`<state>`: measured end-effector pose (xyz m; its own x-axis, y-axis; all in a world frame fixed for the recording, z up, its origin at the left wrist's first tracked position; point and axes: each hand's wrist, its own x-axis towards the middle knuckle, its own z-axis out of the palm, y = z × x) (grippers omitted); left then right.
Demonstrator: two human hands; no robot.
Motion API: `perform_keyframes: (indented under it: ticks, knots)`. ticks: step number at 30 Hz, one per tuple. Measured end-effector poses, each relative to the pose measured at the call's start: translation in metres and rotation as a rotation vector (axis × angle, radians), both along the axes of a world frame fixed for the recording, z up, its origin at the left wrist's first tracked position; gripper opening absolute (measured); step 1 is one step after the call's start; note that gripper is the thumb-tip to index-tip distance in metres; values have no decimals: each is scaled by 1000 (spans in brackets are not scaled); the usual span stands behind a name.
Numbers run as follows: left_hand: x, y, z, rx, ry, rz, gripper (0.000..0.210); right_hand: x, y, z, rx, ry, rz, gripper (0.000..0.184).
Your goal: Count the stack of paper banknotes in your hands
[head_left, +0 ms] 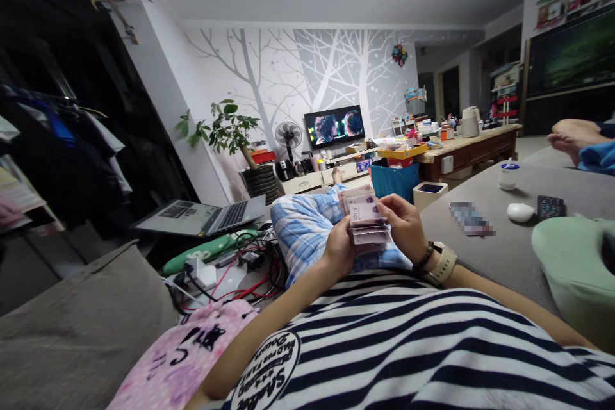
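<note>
Banknotes: a small loose sheaf [366,213], held up in front of the sitter's lap, edges spread in steps at the near end; I took them as the clock's centre, twelve pointing away from the sitter.
Left hand: the left hand [339,247] gripped the notes from eight o'clock, thumb laid over them.
Right hand: the right hand [402,221] came in from three o'clock, thumb and fingers pinched narrow on the notes' edge; a watch [444,262] and a dark bracelet [425,258] circled its wrist.
Lap: blue checked trousers [305,214], beneath a striped shirt [432,339] at six.
Laptop: an open laptop [192,218] sat at nine.
Cables: tangled cables [250,285] lay at eight, just beyond a pink cushion [192,349] at seven.
Sofa side: at three, a blurred-out flat thing [471,218], then a white rounded object [521,212]; a green cushion [567,256] rested at four.
Bin: a blue bin [394,184] stood at one.
Far wall: a lit television [335,127] at twelve, a fan [289,136] at eleven, a potted plant [233,125] at ten.
</note>
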<state>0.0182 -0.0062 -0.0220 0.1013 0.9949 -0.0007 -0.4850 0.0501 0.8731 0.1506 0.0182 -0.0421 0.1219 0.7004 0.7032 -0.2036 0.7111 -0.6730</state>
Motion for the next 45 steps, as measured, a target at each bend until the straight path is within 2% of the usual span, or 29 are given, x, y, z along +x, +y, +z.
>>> perform_keyframes:
  ticks: [15,19,26,34,40,45]
  knots:
    - [-1,2,0,2,-3,27,37,2,0,1,3,-38,12,32]
    - [-1,2,0,-4,1,22,38,3,-1,1,22,-41,-10,38]
    - [1,1,2,-23,1,97,35,3,-5,1,36,-53,44,44]
    - [2,-6,6,-70,35,72,36,0,1,-4,-2,-56,47,39]
    - [0,-4,3,-47,73,54,31,-1,13,-5,-60,24,-65,44]
    - [0,-3,1,-15,68,59,27,1,22,-7,-149,-12,-41,45]
